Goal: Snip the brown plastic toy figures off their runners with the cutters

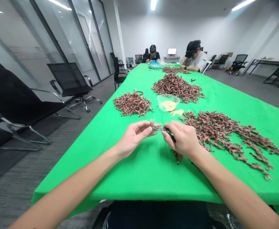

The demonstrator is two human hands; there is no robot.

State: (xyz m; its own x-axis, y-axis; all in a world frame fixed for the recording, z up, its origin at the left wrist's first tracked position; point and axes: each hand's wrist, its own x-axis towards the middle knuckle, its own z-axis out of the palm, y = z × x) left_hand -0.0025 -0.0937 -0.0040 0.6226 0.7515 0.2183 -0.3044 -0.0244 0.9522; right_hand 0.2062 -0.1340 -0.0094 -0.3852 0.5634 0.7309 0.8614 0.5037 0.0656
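Observation:
Between the thumb and fingers of my left hand (pixel 136 135) is a small brown piece (pixel 152 123) with pale ends. My right hand (pixel 183 136) is wrapped round dark-handled pliers (pixel 158 128); their metal tip meets the piece at my left fingertips. Whether the jaws are closed on it I cannot tell. Right of my right hand spreads a large pile of similar brown, knobbly pieces (pixel 218 130). A smaller pile (pixel 132 104) lies ahead to the left. Just beyond my hands stands a clear plastic bowl (pixel 161 99) holding pale yellowish bits.
Pale bits (pixel 177 112) lie beside the bowl on the green tablecloth (pixel 101 165). Behind it rises another brown pile (pixel 177 87). Farther off, a person (pixel 196 60) sits at the right edge and others at the far end, near a bluish plastic bag (pixel 155 65). Office chairs (pixel 67 78) stand left.

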